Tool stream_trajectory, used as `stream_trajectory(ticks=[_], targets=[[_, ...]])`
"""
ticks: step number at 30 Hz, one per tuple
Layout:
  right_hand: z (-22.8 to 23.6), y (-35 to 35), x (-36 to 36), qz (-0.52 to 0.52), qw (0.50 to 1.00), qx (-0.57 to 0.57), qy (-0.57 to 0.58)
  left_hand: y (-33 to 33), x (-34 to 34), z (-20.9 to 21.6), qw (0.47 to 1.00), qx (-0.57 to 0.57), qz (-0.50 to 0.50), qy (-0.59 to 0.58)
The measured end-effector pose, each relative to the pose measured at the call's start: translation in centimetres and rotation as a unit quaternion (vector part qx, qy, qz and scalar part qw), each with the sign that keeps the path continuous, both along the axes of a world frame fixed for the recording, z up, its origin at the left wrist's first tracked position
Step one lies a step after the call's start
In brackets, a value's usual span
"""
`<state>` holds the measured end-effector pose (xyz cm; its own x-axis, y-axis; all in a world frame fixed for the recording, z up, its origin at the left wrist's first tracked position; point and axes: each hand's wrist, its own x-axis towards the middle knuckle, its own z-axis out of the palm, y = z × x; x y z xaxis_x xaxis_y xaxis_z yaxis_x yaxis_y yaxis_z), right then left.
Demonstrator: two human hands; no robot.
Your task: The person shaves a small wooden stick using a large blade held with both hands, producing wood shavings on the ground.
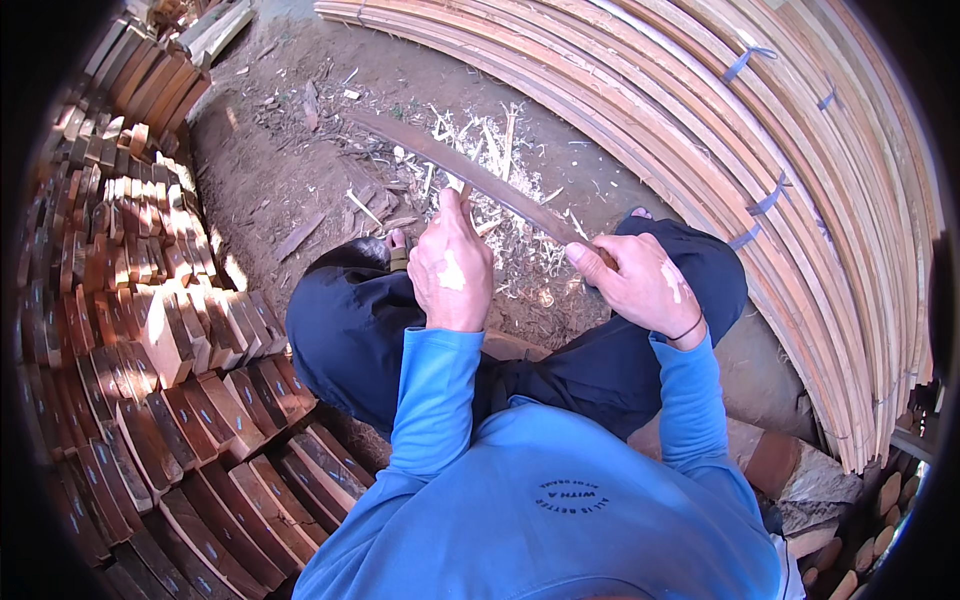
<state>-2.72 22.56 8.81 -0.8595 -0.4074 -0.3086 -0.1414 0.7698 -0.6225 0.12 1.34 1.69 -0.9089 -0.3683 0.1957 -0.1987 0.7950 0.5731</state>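
Left hand [452, 268]: wrapped tight around a pale, slim piece of wood [462, 190] at centre frame, only the tip showing above the knuckles; held upright against the blade, apparently to meet the edge.
Right hand [643, 285]: closed around the handle end of a long, dark, slightly curved metal blade [455, 165], right of centre; thumb laid along the top, probably for control.
Blade position: slanting from the right fist up and left toward upper centre, crossing just behind the left fist.
Shavings: pale, curled, splintery wood chips [480, 140] scattered on brown packed dirt ground [270, 150] at upper centre, directly below the blade, where cuttings would drop.
Posture: seated, knees apart in dark trousers [350, 320], blue long sleeves [435, 400] at lower centre; work kept low between the legs, over the chip pile.
Right side of frame: long, thin, bent wooden strips [760, 120], tan and reddish, smooth-faced, bundled with grey ties, arcing from top to lower right.
Left side of frame: short reddish-brown wood blocks [150, 330], rough-sawn, stacked on edge in tight rows, within arm's reach.
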Motion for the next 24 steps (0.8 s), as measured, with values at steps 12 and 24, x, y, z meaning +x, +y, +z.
stream_trajectory(ticks=[12, 24], targets=[[-2.5, -2.1, -3.3, 0.000, 0.998, 0.057, 0.026, 0.1, -0.2, -0.6, 1.000, 0.007, 0.000, 0.001], [-5.2, -1.8, -7.5, -0.105, 0.991, 0.058, 0.054, 0.0, -0.1, -0.9, 0.999, 0.005, -0.023, 0.031]])
